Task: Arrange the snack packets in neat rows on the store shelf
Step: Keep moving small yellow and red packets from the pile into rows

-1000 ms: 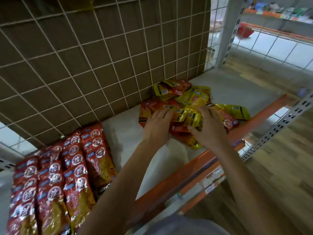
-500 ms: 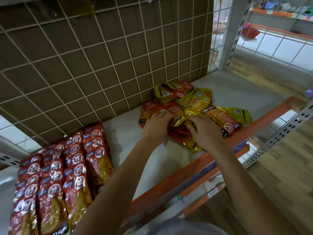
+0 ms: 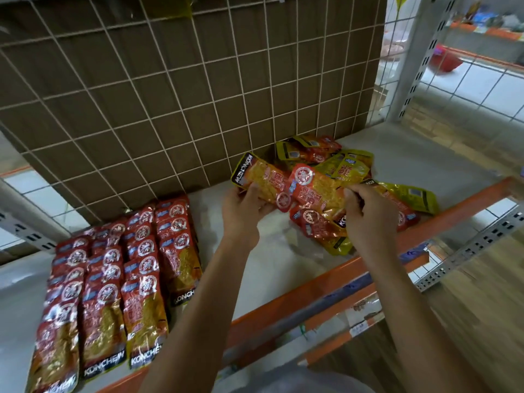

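Two grips: your left hand curls round one packet, and your right hand pinches a second packet, both above the pile. You're mid-pickup; next, lay them squarely beside the rows.

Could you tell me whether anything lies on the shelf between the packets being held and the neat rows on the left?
Nothing visible does. The left hand and right hand hold red-and-gold foil snack packets above the loose pile; only bare grey shelf board separates them from the arranged rows.
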`<state>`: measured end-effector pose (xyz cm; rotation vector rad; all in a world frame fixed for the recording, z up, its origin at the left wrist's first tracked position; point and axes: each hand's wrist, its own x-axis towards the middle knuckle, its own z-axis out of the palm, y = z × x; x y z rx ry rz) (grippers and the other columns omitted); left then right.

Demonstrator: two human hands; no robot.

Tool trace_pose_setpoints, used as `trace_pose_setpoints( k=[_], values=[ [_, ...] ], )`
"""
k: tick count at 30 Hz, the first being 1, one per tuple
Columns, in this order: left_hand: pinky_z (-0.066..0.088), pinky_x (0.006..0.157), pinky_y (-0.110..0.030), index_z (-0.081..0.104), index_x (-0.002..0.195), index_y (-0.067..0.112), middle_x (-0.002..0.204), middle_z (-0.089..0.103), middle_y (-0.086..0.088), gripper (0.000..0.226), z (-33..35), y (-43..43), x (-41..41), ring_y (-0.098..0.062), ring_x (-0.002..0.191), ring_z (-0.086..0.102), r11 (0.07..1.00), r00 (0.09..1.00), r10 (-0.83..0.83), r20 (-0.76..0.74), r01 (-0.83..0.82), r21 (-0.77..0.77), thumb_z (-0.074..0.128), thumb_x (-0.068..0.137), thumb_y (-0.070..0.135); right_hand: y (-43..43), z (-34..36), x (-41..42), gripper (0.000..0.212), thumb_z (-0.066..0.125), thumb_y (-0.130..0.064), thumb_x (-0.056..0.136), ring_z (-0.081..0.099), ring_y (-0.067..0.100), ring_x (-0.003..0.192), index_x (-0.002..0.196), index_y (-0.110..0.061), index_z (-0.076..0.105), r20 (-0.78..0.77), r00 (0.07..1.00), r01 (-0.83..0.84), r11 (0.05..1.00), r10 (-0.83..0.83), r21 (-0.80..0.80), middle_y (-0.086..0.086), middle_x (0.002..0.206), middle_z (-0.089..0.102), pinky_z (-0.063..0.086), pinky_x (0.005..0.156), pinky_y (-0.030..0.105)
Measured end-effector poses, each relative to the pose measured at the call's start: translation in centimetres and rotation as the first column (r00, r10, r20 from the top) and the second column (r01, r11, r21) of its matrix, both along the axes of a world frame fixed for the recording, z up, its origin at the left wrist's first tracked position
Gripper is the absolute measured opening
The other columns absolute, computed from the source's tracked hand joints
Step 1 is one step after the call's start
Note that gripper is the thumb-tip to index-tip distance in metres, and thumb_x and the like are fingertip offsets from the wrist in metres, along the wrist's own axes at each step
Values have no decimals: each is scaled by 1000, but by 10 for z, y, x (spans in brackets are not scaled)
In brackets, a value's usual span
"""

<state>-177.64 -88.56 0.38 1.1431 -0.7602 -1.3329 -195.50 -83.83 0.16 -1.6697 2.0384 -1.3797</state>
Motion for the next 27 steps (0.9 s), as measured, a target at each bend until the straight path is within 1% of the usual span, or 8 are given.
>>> trace_pose_setpoints(
  k=[4,6,9,14,18,21,24,27],
  values=[
    [57,79,-39,54,96,11,90,67,-9,14,8,16,28,-25,84,69,995,989,95,-114,-90,50,53,91,-3,0,-2,19,11,53,-14,95,57,14,89,97,-15,63,334,937,-149,983,107,104,-5,90,60,44,79,27],
    [57,82,-44,50,106,11,92,68,-9,28,11,24,43,-26,88,70,995,977,101,-188,-95,36,53,88,-10,2,-6,39,17,55,-5,92,59,16,90,92,-21,60,591,789,-303,942,165,142,-1,92,61,48,84,39],
    [59,74,-42,51,111,13,93,69,-9,40,14,32,65,-26,88,70,994,947,103,-303,-86,68,50,85,-16,7,-7,73,44,55,12,84,59,24,101,117,-16,55,814,548,-526,837,195,153,12,111,58,48,92,46],
    [53,46,-26,54,98,13,91,67,-11,17,19,49,95,-24,74,69,976,931,159,-329,-98,194,50,92,-3,12,-3,125,44,52,13,84,61,21,102,108,-24,57,814,512,-699,684,276,209,5,105,64,50,87,36],
    [58,76,-44,53,119,15,104,70,-14,29,17,58,119,-29,89,71,967,922,195,-336,-124,223,60,91,15,19,-3,163,31,53,4,88,65,13,92,92,-26,60,751,556,-736,631,357,245,-3,94,69,52,83,31],
    [52,89,-45,54,120,17,107,69,-11,31,14,61,142,-28,96,67,949,913,286,-292,-228,218,62,91,25,21,-9,181,20,53,-7,93,67,11,89,91,-24,62,737,566,-726,647,369,233,-4,93,70,53,80,30],
    [51,63,-25,62,91,19,85,67,-3,3,10,67,165,-15,73,64,925,898,367,-243,-324,199,64,89,22,20,-21,183,11,57,-15,92,65,11,90,95,-26,60,583,697,-667,677,418,312,-4,96,68,54,77,30],
    [41,46,-19,58,92,15,72,61,-1,6,7,74,183,-9,53,54,906,895,404,-188,-363,217,63,89,13,21,-28,184,12,61,-17,89,66,15,87,99,-23,57,462,761,-638,652,455,409,-2,94,68,56,76,38]
  ],
)
